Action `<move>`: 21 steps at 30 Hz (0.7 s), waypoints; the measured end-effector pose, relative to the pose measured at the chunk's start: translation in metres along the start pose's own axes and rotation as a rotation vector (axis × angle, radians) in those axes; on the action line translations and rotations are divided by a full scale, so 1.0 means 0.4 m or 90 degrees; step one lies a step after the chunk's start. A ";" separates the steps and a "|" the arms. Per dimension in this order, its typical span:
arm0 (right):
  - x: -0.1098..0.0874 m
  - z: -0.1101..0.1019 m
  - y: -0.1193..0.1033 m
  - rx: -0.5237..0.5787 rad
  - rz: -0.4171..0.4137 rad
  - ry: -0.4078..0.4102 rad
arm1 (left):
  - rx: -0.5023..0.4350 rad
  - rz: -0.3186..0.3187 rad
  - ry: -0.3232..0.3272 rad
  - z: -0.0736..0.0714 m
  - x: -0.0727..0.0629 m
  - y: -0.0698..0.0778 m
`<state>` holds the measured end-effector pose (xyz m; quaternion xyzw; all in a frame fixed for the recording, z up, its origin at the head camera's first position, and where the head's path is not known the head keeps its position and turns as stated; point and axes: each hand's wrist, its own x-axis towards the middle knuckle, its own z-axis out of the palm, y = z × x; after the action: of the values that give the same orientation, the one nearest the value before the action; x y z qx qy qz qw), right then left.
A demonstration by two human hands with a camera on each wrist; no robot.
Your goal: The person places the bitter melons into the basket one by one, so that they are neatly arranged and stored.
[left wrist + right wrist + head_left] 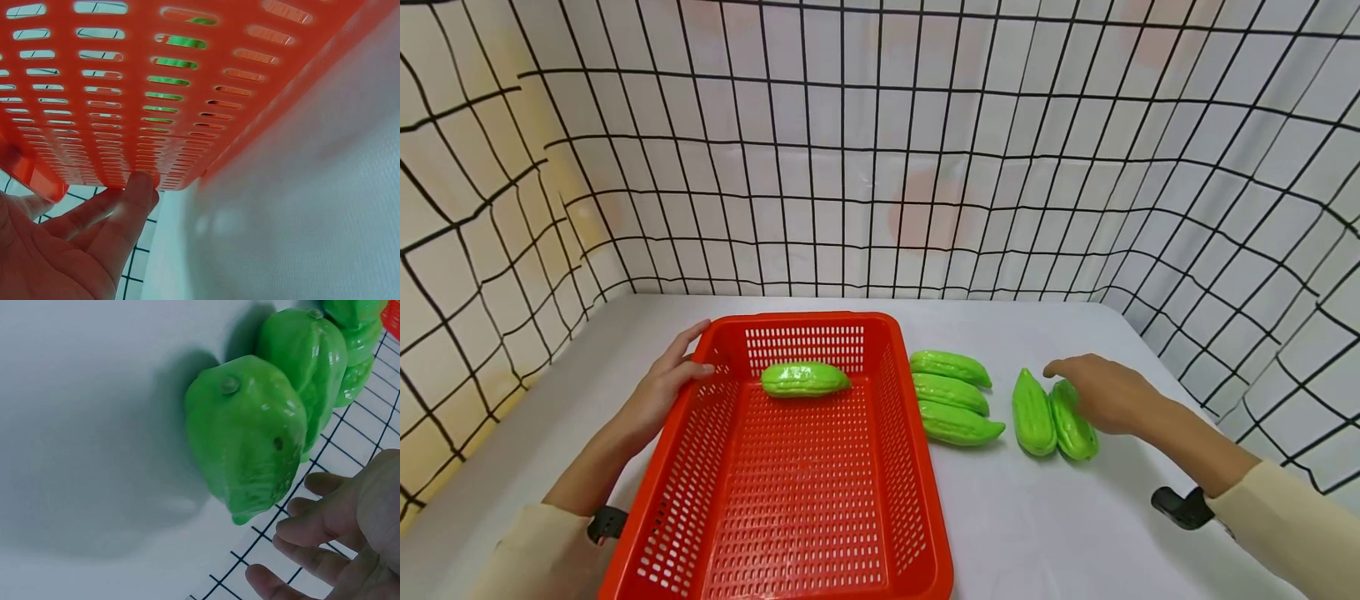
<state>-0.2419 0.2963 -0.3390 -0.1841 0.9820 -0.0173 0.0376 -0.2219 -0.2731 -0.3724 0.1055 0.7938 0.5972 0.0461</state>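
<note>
On the left, my left hand [658, 387] holds the side rim of a red plastic basket [936, 533], thumb over the edge and fingers along the outer wall [134, 140]. A glossy green bitter melon [805, 379] lies crosswise near the far end inside the basket. Over to the right, my right hand [1101, 393] hovers above the rightmost of two upright-lying bitter melons, covering part of it. Its loosely bent fingers stand apart from that bitter melon [247, 437] in the right wrist view. The other bitter melon [1033, 414] of the pair lies right beside it.
Three more bitter melons [951, 393] lie stacked in a row on the white table [1022, 533] against the basket's right side. Black grid netting [872, 175] encloses the back and both sides, with white sheeting behind it.
</note>
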 end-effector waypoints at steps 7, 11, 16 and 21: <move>-0.010 0.018 0.032 0.001 -0.044 -0.016 | 0.002 -0.005 0.002 0.000 0.002 -0.001; -0.013 0.027 0.043 0.004 -0.060 -0.031 | 0.005 -0.006 0.002 -0.002 0.003 0.001; -0.016 0.041 0.055 0.003 -0.071 -0.028 | 0.000 -0.003 -0.001 -0.003 0.005 0.002; -0.017 0.059 0.063 0.017 -0.077 -0.022 | 0.002 0.000 0.000 -0.001 0.004 0.004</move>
<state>-0.2427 0.3216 -0.3633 -0.2432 0.9679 -0.0291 0.0560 -0.2235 -0.2726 -0.3709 0.1054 0.7946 0.5962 0.0462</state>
